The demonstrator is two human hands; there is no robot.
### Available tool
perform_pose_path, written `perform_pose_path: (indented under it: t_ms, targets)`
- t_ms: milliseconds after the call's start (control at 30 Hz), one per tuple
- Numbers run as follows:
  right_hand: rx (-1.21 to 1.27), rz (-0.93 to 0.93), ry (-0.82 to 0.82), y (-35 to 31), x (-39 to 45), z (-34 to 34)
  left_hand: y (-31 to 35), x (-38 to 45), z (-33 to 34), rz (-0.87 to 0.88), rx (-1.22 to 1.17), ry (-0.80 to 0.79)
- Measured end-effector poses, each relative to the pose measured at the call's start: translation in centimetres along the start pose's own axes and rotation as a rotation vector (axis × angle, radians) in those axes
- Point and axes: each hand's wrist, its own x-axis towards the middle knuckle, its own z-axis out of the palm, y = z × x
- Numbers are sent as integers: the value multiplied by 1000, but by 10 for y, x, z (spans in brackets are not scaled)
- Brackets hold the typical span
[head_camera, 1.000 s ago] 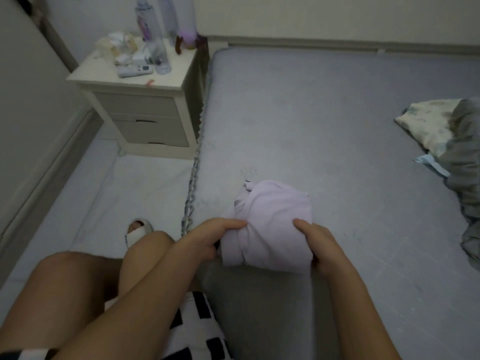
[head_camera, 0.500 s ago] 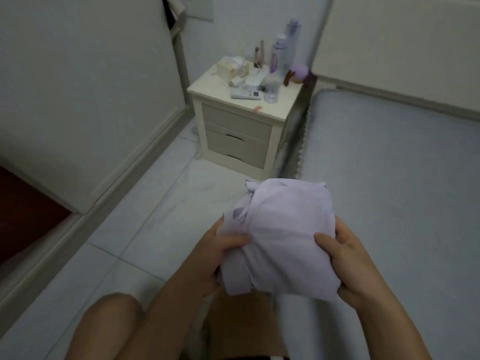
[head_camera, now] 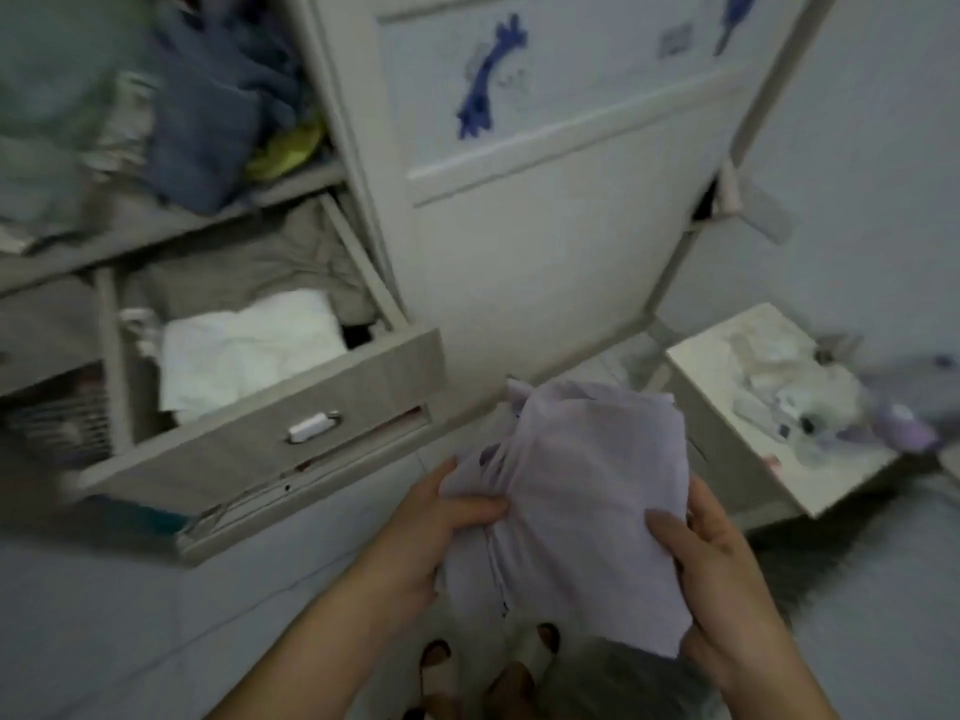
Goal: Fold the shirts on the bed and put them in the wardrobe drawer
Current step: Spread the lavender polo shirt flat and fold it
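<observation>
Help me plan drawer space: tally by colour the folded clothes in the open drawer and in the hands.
White: 1, the folded white garment in the open drawer.
Beige-grey: 1, the crumpled cloth behind it.
Lilac: 1, the folded shirt held by left hand and right hand.
Total: 3

The open drawer [head_camera: 270, 423] sits at left of frame; the folded shirt [head_camera: 571, 501] lies lower centre, the nightstand [head_camera: 727, 407] right.

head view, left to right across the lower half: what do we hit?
open wardrobe drawer with white folded cloth inside → left hand → folded lilac shirt → right hand → nightstand. Both hands grip the shirt, which is not yet in the drawer.
</observation>
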Motion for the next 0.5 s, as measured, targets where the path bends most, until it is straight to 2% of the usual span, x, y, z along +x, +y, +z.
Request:
perform_pose_path:
  t_ms: [200,367,500]
  targets:
    - [-126,-8,-314,-67,27,81,57,-61,-27,183,-157,194]
    - [-363,-3,-544,-78,83,161,77,-62,-62,333,-307,322]
    - [-412,-38,-663,-73,123,235,110,-55,-112,405,-313,439]
